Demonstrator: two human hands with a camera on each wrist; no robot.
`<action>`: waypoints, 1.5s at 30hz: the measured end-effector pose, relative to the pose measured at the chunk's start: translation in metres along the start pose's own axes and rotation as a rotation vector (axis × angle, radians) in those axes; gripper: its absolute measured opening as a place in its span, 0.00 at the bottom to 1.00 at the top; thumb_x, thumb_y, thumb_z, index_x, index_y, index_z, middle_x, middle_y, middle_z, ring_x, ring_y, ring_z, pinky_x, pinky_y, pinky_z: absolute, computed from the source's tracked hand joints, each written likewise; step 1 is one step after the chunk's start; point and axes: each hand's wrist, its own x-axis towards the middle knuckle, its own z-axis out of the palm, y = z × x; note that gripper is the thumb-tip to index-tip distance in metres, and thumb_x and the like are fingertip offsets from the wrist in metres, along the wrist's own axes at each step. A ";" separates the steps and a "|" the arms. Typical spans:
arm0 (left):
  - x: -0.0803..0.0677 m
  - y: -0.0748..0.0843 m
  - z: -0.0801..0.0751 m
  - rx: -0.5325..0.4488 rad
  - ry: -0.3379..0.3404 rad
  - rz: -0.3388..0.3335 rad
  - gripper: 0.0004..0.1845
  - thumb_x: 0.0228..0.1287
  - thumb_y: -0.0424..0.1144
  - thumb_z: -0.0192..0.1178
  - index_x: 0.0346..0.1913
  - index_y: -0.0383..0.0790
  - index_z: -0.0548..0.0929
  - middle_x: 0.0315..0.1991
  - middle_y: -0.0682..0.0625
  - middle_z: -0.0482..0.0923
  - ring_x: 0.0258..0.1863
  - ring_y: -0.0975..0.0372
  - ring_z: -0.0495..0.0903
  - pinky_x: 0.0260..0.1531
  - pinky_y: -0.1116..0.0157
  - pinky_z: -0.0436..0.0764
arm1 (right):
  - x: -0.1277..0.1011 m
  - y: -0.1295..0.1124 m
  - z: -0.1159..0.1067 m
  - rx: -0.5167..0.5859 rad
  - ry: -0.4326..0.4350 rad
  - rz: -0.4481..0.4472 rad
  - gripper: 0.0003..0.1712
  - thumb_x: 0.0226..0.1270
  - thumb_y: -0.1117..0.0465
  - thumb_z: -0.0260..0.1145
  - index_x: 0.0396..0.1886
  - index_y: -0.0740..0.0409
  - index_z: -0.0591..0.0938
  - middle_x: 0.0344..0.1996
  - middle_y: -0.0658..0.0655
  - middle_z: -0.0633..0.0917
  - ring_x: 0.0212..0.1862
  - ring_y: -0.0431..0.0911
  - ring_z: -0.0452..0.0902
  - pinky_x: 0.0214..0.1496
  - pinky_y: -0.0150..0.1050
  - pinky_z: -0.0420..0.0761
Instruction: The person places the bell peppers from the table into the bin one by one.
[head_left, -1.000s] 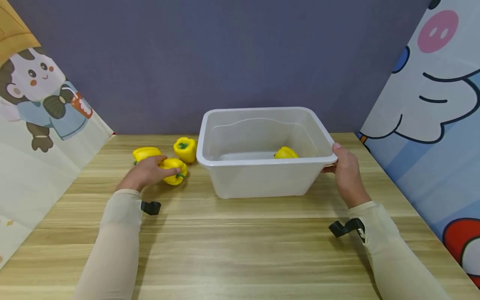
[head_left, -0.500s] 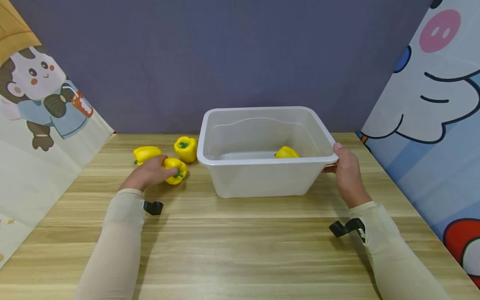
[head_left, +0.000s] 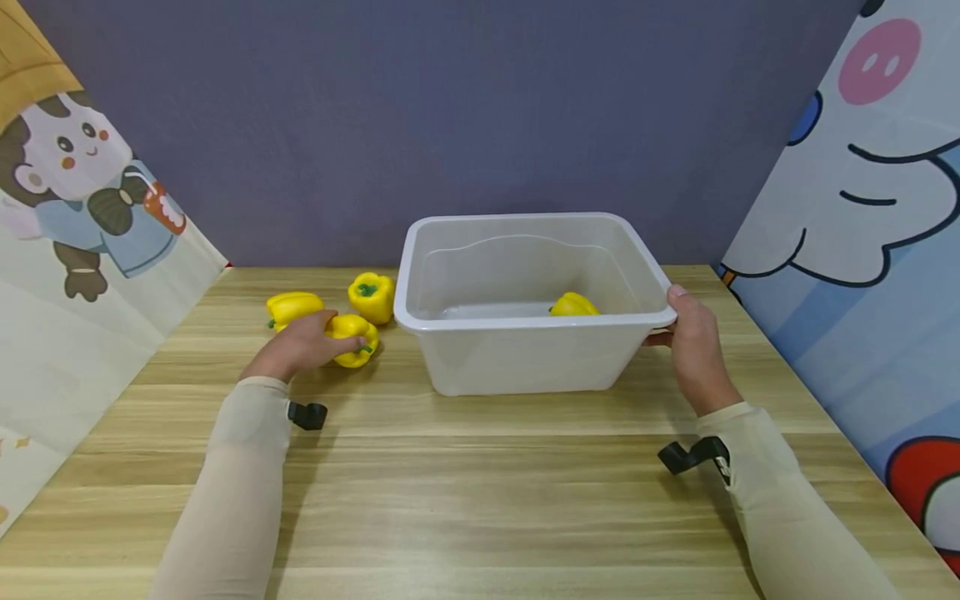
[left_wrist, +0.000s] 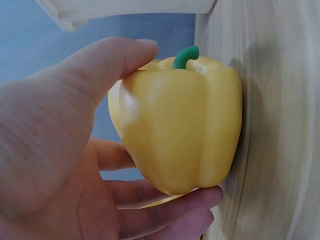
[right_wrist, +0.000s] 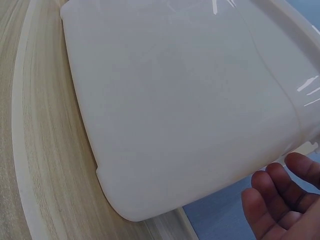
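Note:
My left hand [head_left: 300, 343] holds a yellow bell pepper [left_wrist: 185, 120] by its ends, thumb beside the green stem and fingers at the bottom end. In the left wrist view the pepper's side lies close along the wooden table. A second yellow bell pepper [head_left: 294, 307] lies just behind that hand, and a third yellow bell pepper [head_left: 372, 297] stands stem toward me, left of the bin. My right hand [head_left: 693, 346] grips the right front corner of the white plastic bin [head_left: 517, 358] at its rim, thumb on top, fingers underneath. Inside the bin, toward the right, lies another yellow bell pepper [head_left: 573, 305].
The wooden table [head_left: 487, 492] runs back to a dark grey-blue panel [head_left: 465, 108] right behind the bin. Cartoon-printed sheets flank the table, one left sheet [head_left: 67, 350] and one right sheet [head_left: 862, 333].
Over the last second, my left hand has shifted slightly right. The pepper it holds has tipped and moved a little right, toward the bin. The right hand and bin stay in place.

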 end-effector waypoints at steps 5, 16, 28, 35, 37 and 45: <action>0.001 -0.001 0.000 0.003 0.009 0.002 0.55 0.65 0.68 0.57 0.76 0.25 0.54 0.72 0.26 0.57 0.68 0.33 0.60 0.65 0.37 0.62 | 0.001 0.001 0.000 0.018 -0.007 -0.003 0.30 0.82 0.44 0.46 0.55 0.66 0.79 0.42 0.56 0.84 0.38 0.42 0.82 0.34 0.35 0.83; 0.002 -0.004 0.002 -0.030 0.028 0.017 0.52 0.65 0.66 0.58 0.75 0.27 0.57 0.71 0.28 0.60 0.68 0.35 0.62 0.64 0.36 0.62 | 0.001 0.002 -0.001 -0.014 -0.007 0.005 0.32 0.82 0.43 0.43 0.59 0.67 0.78 0.44 0.57 0.83 0.40 0.42 0.81 0.35 0.36 0.83; 0.004 -0.007 0.002 -0.067 0.014 0.011 0.51 0.67 0.67 0.54 0.77 0.29 0.56 0.72 0.29 0.59 0.67 0.36 0.63 0.64 0.36 0.63 | 0.001 -0.001 -0.001 0.015 0.016 0.024 0.28 0.81 0.48 0.45 0.53 0.66 0.81 0.42 0.56 0.83 0.38 0.44 0.79 0.34 0.38 0.83; 0.004 -0.012 0.004 -0.139 0.018 0.039 0.51 0.67 0.69 0.54 0.77 0.31 0.57 0.72 0.31 0.60 0.68 0.38 0.62 0.64 0.38 0.63 | 0.002 -0.005 0.004 0.044 0.095 0.034 0.20 0.79 0.54 0.47 0.43 0.61 0.82 0.38 0.53 0.82 0.37 0.44 0.78 0.32 0.36 0.83; 0.005 -0.013 0.005 -0.180 0.017 0.061 0.49 0.67 0.68 0.55 0.76 0.33 0.59 0.71 0.33 0.64 0.66 0.41 0.66 0.63 0.40 0.66 | 0.002 -0.005 0.005 0.044 0.110 0.032 0.19 0.79 0.55 0.48 0.41 0.61 0.82 0.38 0.53 0.82 0.37 0.44 0.78 0.31 0.35 0.83; 0.003 -0.006 0.003 -0.254 0.016 0.092 0.44 0.68 0.68 0.55 0.75 0.39 0.64 0.61 0.39 0.73 0.51 0.48 0.75 0.49 0.54 0.75 | 0.001 -0.005 0.006 0.070 0.161 0.020 0.13 0.77 0.60 0.49 0.36 0.58 0.79 0.36 0.51 0.81 0.34 0.42 0.78 0.29 0.33 0.83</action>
